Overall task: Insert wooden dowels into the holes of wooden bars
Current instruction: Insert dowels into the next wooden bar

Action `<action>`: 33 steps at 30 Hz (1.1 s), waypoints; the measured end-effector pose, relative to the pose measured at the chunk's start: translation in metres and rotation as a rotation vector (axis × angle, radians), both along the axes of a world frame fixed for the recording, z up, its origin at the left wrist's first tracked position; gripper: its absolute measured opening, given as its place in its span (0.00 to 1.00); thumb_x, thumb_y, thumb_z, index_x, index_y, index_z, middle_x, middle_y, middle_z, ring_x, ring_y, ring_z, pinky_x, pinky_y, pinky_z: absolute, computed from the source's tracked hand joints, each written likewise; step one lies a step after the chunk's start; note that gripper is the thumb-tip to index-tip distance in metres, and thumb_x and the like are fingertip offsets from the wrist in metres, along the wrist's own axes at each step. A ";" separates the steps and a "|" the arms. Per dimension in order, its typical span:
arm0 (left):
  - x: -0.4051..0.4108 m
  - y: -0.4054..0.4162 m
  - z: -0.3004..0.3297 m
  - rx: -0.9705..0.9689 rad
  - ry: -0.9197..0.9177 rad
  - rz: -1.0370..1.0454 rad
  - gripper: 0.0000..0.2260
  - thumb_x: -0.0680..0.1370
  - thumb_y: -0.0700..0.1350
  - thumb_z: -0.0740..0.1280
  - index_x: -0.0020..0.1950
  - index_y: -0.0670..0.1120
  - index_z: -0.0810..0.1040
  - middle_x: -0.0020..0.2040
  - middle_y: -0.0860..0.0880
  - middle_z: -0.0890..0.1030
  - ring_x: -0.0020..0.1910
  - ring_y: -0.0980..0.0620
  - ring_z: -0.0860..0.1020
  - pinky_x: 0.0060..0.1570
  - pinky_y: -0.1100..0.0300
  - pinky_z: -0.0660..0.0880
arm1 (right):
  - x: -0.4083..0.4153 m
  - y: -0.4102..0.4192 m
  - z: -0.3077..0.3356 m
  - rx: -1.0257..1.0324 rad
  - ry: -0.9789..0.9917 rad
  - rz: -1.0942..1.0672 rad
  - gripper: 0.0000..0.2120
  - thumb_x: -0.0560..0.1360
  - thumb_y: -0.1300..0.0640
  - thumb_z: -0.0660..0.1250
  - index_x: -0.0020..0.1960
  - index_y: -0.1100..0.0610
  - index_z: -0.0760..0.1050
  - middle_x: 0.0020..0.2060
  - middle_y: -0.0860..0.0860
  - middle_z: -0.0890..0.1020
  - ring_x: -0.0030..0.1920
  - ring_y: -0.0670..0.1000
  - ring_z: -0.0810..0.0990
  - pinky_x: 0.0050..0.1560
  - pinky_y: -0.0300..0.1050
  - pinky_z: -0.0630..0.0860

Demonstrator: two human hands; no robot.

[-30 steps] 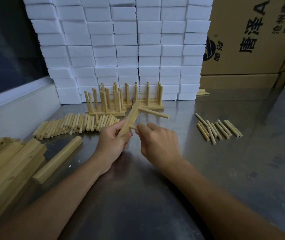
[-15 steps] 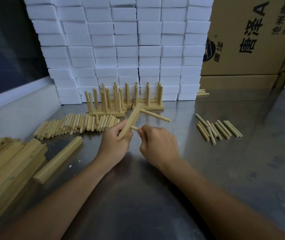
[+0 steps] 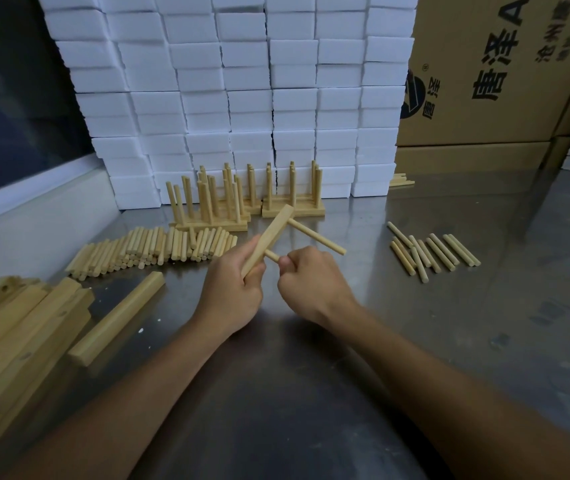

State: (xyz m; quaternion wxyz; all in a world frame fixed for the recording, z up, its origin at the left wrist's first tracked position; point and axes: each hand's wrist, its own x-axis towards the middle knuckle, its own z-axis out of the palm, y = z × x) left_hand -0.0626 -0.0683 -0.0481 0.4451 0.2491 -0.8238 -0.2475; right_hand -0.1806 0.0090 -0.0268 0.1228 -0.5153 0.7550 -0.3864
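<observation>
Now: second dowel [image 3: 272,255] meeting bar [image 3: 267,240].
L hand [image 3: 233,287] fingers wrapped round bar; R hand [image 3: 313,284] pinches dowel at 3 o'clock.

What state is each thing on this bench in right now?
Held bar: tilted, gripped by left hand, one dowel already in.
Second dowel: gripped by right hand, tip at the bar.
Finished bars: standing, dowels upright.
Loose dowels: lying flat.
Spare bars: stacked, lying flat.
</observation>
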 end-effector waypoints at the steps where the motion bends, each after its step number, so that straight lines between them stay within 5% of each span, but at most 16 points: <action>1: 0.000 0.000 0.000 -0.016 -0.003 0.000 0.22 0.78 0.31 0.65 0.71 0.44 0.74 0.46 0.43 0.80 0.39 0.50 0.75 0.42 0.58 0.73 | -0.002 0.000 0.001 -0.001 -0.057 0.013 0.16 0.81 0.54 0.59 0.34 0.53 0.71 0.30 0.50 0.74 0.31 0.48 0.73 0.31 0.41 0.65; 5: -0.002 -0.001 -0.001 -0.005 0.005 0.007 0.22 0.78 0.31 0.65 0.71 0.45 0.74 0.45 0.44 0.80 0.39 0.50 0.76 0.41 0.59 0.73 | -0.003 -0.001 -0.004 -0.026 -0.061 0.025 0.17 0.81 0.53 0.59 0.33 0.50 0.70 0.29 0.49 0.74 0.31 0.48 0.73 0.32 0.42 0.67; 9: -0.005 -0.001 0.000 0.231 0.057 -0.062 0.15 0.80 0.36 0.63 0.57 0.56 0.79 0.31 0.48 0.70 0.29 0.52 0.68 0.31 0.55 0.67 | -0.005 -0.001 -0.008 -0.021 0.378 -0.019 0.12 0.81 0.50 0.56 0.41 0.52 0.71 0.33 0.50 0.75 0.35 0.53 0.75 0.35 0.47 0.70; 11: -0.005 -0.001 0.000 0.362 0.100 -0.097 0.09 0.83 0.43 0.61 0.48 0.51 0.79 0.28 0.52 0.70 0.24 0.53 0.66 0.25 0.58 0.64 | -0.008 0.001 -0.007 -0.046 0.558 -0.020 0.11 0.82 0.49 0.56 0.43 0.52 0.68 0.30 0.47 0.70 0.31 0.52 0.70 0.32 0.45 0.64; 13: -0.003 -0.003 0.001 0.534 0.126 -0.122 0.15 0.85 0.49 0.57 0.44 0.45 0.76 0.26 0.50 0.72 0.20 0.52 0.65 0.20 0.62 0.60 | -0.007 0.003 -0.007 -0.072 0.657 -0.002 0.11 0.82 0.48 0.56 0.43 0.51 0.64 0.29 0.45 0.65 0.28 0.51 0.65 0.30 0.44 0.57; 17: 0.001 -0.011 0.006 0.745 0.136 -0.167 0.19 0.84 0.54 0.57 0.40 0.42 0.72 0.26 0.47 0.72 0.18 0.51 0.65 0.19 0.67 0.58 | -0.004 0.001 -0.010 -0.162 0.754 -0.002 0.12 0.82 0.47 0.56 0.43 0.52 0.65 0.33 0.46 0.69 0.30 0.53 0.67 0.31 0.45 0.60; 22: 0.001 -0.012 0.008 0.855 0.212 -0.155 0.16 0.84 0.53 0.58 0.43 0.44 0.70 0.27 0.47 0.70 0.19 0.51 0.65 0.19 0.66 0.56 | -0.001 0.001 -0.012 -0.295 0.523 0.003 0.13 0.81 0.46 0.60 0.52 0.54 0.77 0.42 0.49 0.80 0.40 0.53 0.79 0.37 0.48 0.75; 29: 0.004 -0.020 0.009 1.001 0.406 -0.085 0.17 0.85 0.53 0.55 0.49 0.41 0.73 0.28 0.48 0.69 0.20 0.53 0.65 0.18 0.66 0.58 | -0.015 0.002 -0.018 -0.298 0.167 -0.066 0.13 0.81 0.61 0.59 0.63 0.57 0.75 0.43 0.50 0.82 0.43 0.51 0.80 0.48 0.55 0.79; 33: 0.007 -0.025 0.010 1.101 0.491 -0.111 0.17 0.84 0.54 0.55 0.49 0.42 0.74 0.27 0.49 0.70 0.20 0.54 0.67 0.18 0.66 0.60 | -0.019 0.000 -0.019 -0.303 0.059 -0.052 0.08 0.81 0.59 0.62 0.56 0.56 0.79 0.39 0.45 0.83 0.38 0.47 0.81 0.48 0.51 0.81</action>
